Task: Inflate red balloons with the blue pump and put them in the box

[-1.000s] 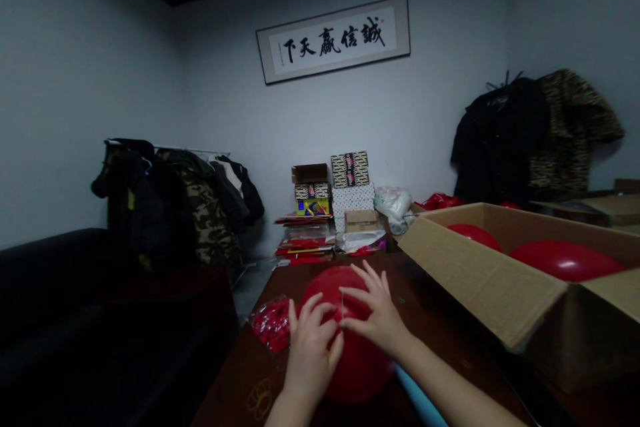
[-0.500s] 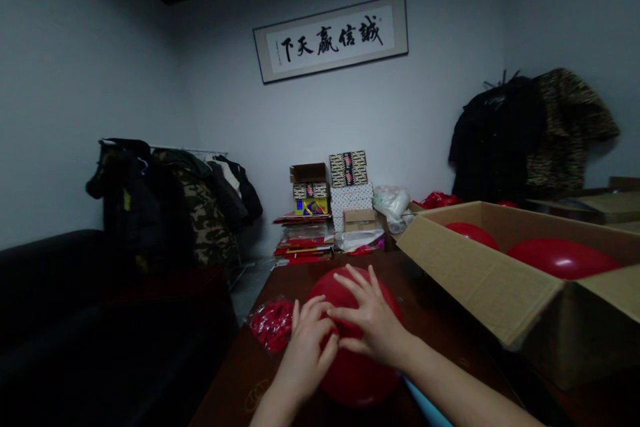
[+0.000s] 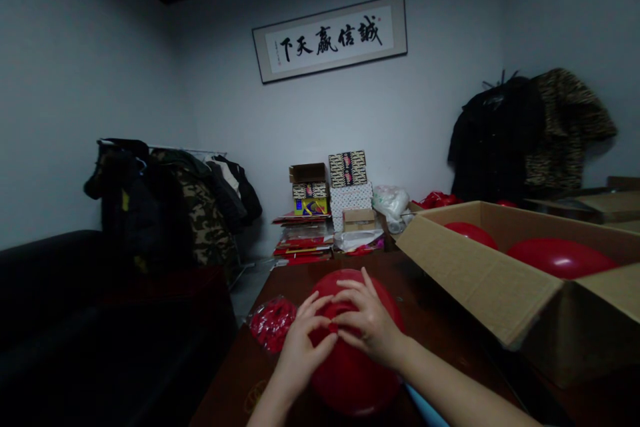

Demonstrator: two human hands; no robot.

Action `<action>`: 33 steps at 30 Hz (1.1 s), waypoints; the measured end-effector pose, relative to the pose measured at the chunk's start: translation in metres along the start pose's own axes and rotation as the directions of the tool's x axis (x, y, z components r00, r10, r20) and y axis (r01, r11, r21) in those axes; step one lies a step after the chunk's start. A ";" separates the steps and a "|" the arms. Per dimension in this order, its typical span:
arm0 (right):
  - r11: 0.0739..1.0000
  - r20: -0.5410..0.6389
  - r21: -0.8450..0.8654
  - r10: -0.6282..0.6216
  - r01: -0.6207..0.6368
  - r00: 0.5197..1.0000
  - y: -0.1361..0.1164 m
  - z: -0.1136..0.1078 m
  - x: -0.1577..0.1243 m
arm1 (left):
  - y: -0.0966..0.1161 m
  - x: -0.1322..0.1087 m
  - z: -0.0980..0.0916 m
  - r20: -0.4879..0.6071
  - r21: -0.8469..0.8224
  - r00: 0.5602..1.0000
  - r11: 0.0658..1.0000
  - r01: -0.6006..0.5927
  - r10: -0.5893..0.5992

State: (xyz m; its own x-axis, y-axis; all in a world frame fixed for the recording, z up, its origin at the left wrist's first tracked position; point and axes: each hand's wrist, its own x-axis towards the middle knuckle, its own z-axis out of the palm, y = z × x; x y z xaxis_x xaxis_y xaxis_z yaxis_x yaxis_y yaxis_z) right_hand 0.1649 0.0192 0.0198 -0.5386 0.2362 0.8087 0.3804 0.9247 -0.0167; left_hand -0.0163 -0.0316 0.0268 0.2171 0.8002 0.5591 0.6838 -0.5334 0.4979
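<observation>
A large inflated red balloon [image 3: 357, 373] rests on the dark brown table [image 3: 235, 373], low in the middle of the head view. My left hand [image 3: 307, 337] is at its near left side, thumb and index finger pinched on the balloon's neck. From the right, my right hand [image 3: 367, 320] meets it there, its thumb and fingers pinched on the same small red tip. The other fingers of both hands curve over the balloon. Fingertips hide most of the neck. Left of the balloon lies a clear bag of uninflated red balloons [image 3: 273, 323].
An open cardboard box [image 3: 480, 273] with red balloons [image 3: 560, 258] stands at the right. Stacked boxes and red papers [image 3: 305, 237] are at the table's far end. A black sofa [image 3: 55, 260] and a coat rack [image 3: 175, 200] stand left. Something light blue [image 3: 425, 407] lies beside the balloon.
Both hands have shifted slightly at the balloon's neck, and their fingertips now meet in a pinch. The left thumb has lifted and spread further from the fingers' backs.
</observation>
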 end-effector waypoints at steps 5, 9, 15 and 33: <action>0.999 -0.037 0.005 0.050 -0.050 0.998 0.000 0.005 -0.002 | 0.003 -0.004 0.004 -0.119 0.212 0.993 0.977 0.030 -0.004; 0.995 -0.063 -0.093 0.037 -0.043 0.997 0.000 0.010 0.000 | 0.012 -0.007 0.008 -0.252 0.390 0.965 0.920 0.035 0.071; 0.997 -0.070 -0.071 -0.012 0.007 0.997 -0.002 0.011 0.005 | 0.010 -0.009 0.015 -0.242 0.426 0.965 0.904 0.016 0.097; 0.995 -0.021 -0.089 -0.049 0.047 0.999 -0.007 0.020 0.009 | 0.006 -0.015 0.010 -0.249 0.600 0.949 0.800 -0.007 0.195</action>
State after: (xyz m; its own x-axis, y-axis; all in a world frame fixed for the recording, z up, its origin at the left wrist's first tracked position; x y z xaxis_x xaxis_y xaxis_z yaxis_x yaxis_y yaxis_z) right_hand 0.1424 0.0205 0.0155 -0.5404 0.1843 0.8210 0.4203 0.9044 0.0736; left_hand -0.0087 -0.0444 0.0152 0.1656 0.5865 0.7928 0.9636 -0.2673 -0.0035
